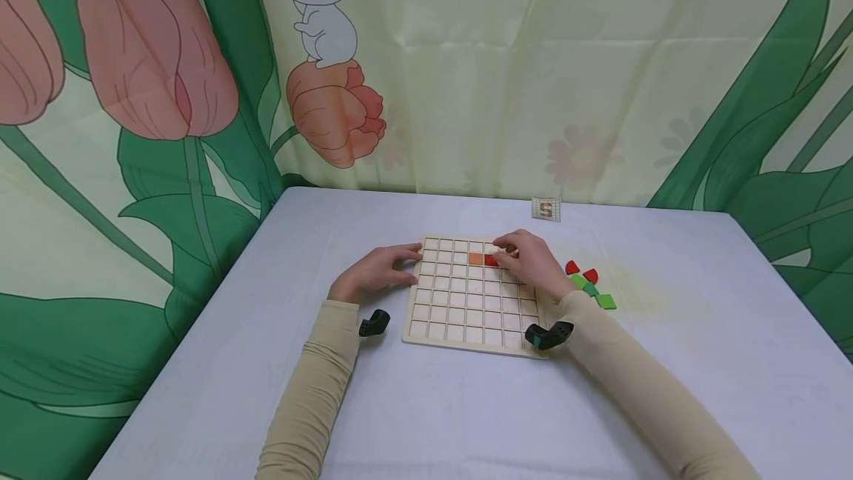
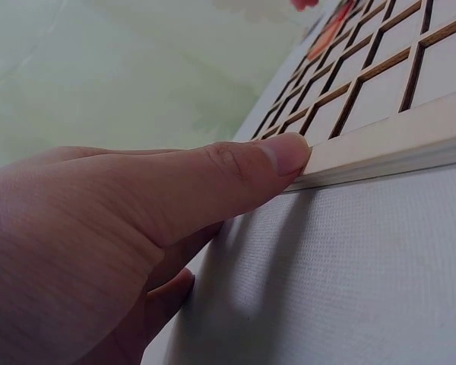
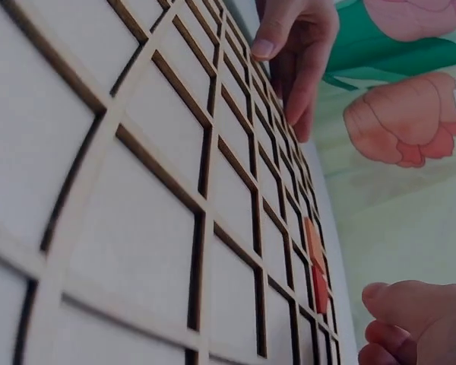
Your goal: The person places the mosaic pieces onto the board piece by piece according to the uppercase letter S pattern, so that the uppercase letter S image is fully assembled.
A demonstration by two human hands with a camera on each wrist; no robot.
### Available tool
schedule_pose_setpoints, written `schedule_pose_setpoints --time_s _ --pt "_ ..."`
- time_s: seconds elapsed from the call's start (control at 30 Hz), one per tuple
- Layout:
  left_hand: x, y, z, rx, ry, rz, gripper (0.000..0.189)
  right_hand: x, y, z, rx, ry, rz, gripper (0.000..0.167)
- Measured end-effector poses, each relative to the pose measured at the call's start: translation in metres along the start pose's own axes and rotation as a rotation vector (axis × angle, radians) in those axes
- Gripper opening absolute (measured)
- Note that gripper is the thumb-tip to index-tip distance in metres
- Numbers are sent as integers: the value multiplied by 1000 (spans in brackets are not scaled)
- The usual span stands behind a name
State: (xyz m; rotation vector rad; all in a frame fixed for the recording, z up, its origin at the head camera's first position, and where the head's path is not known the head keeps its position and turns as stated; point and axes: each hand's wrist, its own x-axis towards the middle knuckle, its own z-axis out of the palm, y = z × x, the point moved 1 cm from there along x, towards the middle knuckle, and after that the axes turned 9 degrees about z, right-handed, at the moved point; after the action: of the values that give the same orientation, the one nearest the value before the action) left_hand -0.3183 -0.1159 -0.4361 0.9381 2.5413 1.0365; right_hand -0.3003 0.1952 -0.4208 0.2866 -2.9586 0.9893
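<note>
A square wooden grid board lies on the white table. In its upper part an orange tile and a red tile sit side by side. My left hand rests at the board's left edge, fingers extended; the left wrist view shows that thumb touching the rim. Over the upper right of the board is my right hand, thumb beside the red tile and fingers loosely bent. In the right wrist view the right hand shows no tile in its fingers.
Right of the board lie red pieces and green pieces, close to the right wrist. A small pattern card is near the table's back edge. Behind hangs a printed curtain. Each wrist carries a black camera.
</note>
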Motion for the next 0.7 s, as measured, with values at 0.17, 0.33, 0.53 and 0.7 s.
schedule_pose_setpoints --time_s 0.17,0.33,0.53,0.7 --pt "0 0 0 -5 1 0 56 -14 19 -20 0 29 68 31" --pt "0 0 1 4 -7 -2 56 -33 43 -43 -35 56 149 35" --pt "0 0 1 24 -6 -4 55 -57 75 -67 -48 32 265 41" --pt "1 3 1 17 -5 -9 55 -71 94 -77 -62 4 312 42"
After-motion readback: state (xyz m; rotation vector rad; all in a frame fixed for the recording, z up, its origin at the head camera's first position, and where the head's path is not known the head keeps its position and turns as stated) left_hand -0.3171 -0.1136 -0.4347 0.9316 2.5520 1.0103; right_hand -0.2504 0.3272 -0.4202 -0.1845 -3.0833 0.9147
